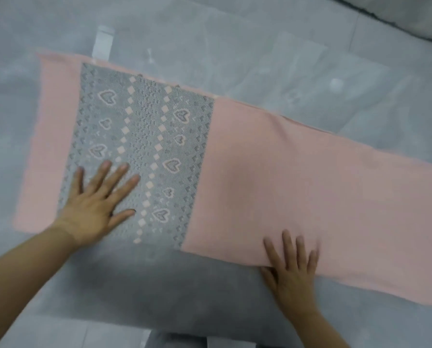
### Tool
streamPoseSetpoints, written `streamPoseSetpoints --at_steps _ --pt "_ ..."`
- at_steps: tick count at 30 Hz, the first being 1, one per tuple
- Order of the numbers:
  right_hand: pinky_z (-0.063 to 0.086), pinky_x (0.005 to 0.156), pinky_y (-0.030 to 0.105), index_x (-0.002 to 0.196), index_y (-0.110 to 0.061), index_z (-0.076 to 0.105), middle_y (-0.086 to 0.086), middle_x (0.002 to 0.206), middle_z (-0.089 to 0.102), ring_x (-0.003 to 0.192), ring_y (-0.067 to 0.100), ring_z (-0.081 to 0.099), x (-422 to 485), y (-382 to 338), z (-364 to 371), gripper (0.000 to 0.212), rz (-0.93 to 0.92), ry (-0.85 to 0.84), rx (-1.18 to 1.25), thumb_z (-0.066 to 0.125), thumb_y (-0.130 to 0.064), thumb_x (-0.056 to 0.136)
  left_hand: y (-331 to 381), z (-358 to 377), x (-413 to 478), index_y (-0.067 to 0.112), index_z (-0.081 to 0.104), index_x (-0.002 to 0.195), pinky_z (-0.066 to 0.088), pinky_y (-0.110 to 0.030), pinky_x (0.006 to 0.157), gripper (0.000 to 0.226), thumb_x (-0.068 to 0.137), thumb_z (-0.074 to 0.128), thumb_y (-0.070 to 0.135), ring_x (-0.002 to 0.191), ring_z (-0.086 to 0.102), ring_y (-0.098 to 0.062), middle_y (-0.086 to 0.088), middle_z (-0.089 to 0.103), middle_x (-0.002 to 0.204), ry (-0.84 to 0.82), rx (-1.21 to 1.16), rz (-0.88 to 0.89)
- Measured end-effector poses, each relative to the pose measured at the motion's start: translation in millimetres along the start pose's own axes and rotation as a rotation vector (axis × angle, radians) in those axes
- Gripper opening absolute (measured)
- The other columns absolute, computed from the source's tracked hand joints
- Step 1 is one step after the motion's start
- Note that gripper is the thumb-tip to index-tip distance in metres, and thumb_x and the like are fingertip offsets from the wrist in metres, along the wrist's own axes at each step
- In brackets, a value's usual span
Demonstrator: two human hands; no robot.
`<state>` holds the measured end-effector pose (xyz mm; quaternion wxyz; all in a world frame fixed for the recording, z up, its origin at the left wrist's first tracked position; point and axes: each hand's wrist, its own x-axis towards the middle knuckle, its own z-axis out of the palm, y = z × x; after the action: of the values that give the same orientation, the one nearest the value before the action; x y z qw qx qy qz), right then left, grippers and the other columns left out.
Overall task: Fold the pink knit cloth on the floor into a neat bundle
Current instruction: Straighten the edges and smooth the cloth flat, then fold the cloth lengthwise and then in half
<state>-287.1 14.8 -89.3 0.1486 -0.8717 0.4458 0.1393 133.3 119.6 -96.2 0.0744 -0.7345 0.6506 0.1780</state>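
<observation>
The floor (209, 41) is grey tile and fills the frame, blotched pale in places. A dark shadow lies across it low in the middle, between the two arms. In the upper right corner a pale ledge (410, 13) with a dark lower line cuts across the floor.

The cloth (297, 172) lies flat on the floor as a long strip. It runs from the upper left down to the right edge of the frame, where it is cut off. Its left end is square and in full view. A grey band (144, 136) with pink hearts and diamonds crosses it left of centre, with plain pink on both sides. A few small tufts show along the far edge, which otherwise looks straight. The near edge runs from lower left to lower right.

Bare floor borders the cloth above, below and past its left end. Nothing lies on the cloth but the hands.

The left hand (94, 209) rests flat on the band near the near edge, fingers spread wide and straight, holding nothing. The right hand (292, 272) lies at the near edge of the plain pink part. Its fingers are straight on the cloth and its palm is over the floor. It is slightly blurred and grips nothing.

A small white strip (103, 43) sits on the floor in the upper left, touching the cloth's far edge.
</observation>
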Motion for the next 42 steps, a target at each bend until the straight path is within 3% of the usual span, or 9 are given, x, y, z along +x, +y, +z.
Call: streamPoseSetpoints --at_steps 4,8,12,16,22,27,34,38,42 --pt "0.003 0.109 0.048 0.143 -0.039 0.008 -0.004 0.156 -0.008 0.142 0.023 -0.007 -11.3 11.1 -6.2 0.056 0.017 -0.05 -0.013 0.013 -0.06 0.091 -9.2 -6.1 -7.7 0.039 0.0 0.143 -0.03 -0.03 0.103 0.069 0.083 0.018 0.067 0.137 -0.027 -0.003 0.004 0.01 0.156 -0.101 -0.072 -0.29" --pt "0.018 0.103 0.05 0.137 -0.025 0.032 0.011 0.142 0.029 0.127 0.03 0.03 -17.6 33.9 -20.4 0.06 0.194 0.049 0.074 0.023 -0.061 0.089 17.2 -11.0 -12.9 0.031 0.003 0.145 -0.037 -0.024 0.095 0.077 0.079 0.017 0.068 0.141 -0.015 -0.014 0.0 0.013 0.156 -0.031 -0.206 -0.477" --pt "0.045 0.084 0.051 0.115 -0.019 0.05 0.024 0.112 0.055 0.1 0.037 0.048 -29.1 74.7 -30.7 0.048 0.306 0.145 0.18 0.047 -0.046 0.075 105.1 -15.0 -2.8 0.028 0.031 0.14 0.007 -0.037 0.113 0.057 0.09 0.024 0.056 0.13 0.033 -0.023 -0.009 0.052 0.135 0.092 -0.266 0.008" --pt "0.04 0.082 0.034 0.103 -0.017 0.061 0.017 0.097 0.062 0.091 0.03 0.053 -21.2 105.4 -36.8 0.03 0.152 0.056 0.259 0.06 -0.027 0.075 212.3 0.3 14.1 0.018 0.059 0.119 0.027 -0.026 0.105 0.044 0.093 0.035 0.044 0.119 0.044 -0.013 -0.001 0.065 0.12 0.064 -0.469 0.455" --pt "0.036 0.064 0.01 0.084 -0.012 0.072 -0.004 0.072 0.063 0.067 0.001 0.053 11.8 124.7 -65.9 0.025 0.114 -0.1 0.693 0.059 -0.033 0.084 268.5 22.1 40.3 0.018 0.045 0.115 0.03 -0.032 0.082 0.051 0.076 0.045 0.052 0.094 0.04 -0.022 -0.002 0.042 0.108 0.075 -0.328 0.355" --pt "0.042 0.072 0.023 0.093 -0.012 0.066 0.001 0.082 0.064 0.078 0.014 0.057 17.7 126.4 -57.1 0.01 0.294 -0.005 0.808 0.058 -0.011 0.087 266.3 4.4 57.8 0.02 0.053 0.102 0.034 -0.029 0.076 0.029 0.079 0.044 0.035 0.086 0.05 -0.022 -0.01 0.064 0.094 0.001 -0.525 0.263" --pt "0.035 0.072 0.033 0.092 -0.017 0.058 0.008 0.087 0.06 0.08 0.023 0.047 -4.8 113.2 -36.3 0.031 0.07 0.183 0.461 0.056 -0.039 0.07 254.2 -23.5 72.5 0.028 0.063 0.082 0.042 -0.022 0.074 0.008 0.077 0.059 0.033 0.079 0.058 -0.014 0.004 0.066 0.082 -0.271 -0.89 0.026" --pt "0.05 0.058 0.032 0.087 -0.013 0.063 0.01 0.078 0.064 0.07 0.03 0.058 -9.9 117.1 -37.5 0.033 0.055 0.197 0.331 0.04 -0.019 0.064 255.8 -25.8 75.6 0.027 0.063 0.078 0.037 -0.013 0.067 0.014 0.088 0.058 0.019 0.07 0.051 -0.003 0.0 0.062 0.079 -0.378 -0.844 0.046" --pt "0.045 0.049 0.029 0.084 -0.012 0.061 0.011 0.07 0.062 0.063 0.031 0.06 -10.5 129.7 -46.4 0.037 0.211 0.203 0.28 0.032 -0.01 0.061 266.6 -25.2 71.5 0.037 0.041 0.067 0.034 -0.014 0.062 0.028 0.091 0.046 0.023 0.065 0.046 -0.003 0.013 0.047 0.069 -0.274 -0.727 0.087"
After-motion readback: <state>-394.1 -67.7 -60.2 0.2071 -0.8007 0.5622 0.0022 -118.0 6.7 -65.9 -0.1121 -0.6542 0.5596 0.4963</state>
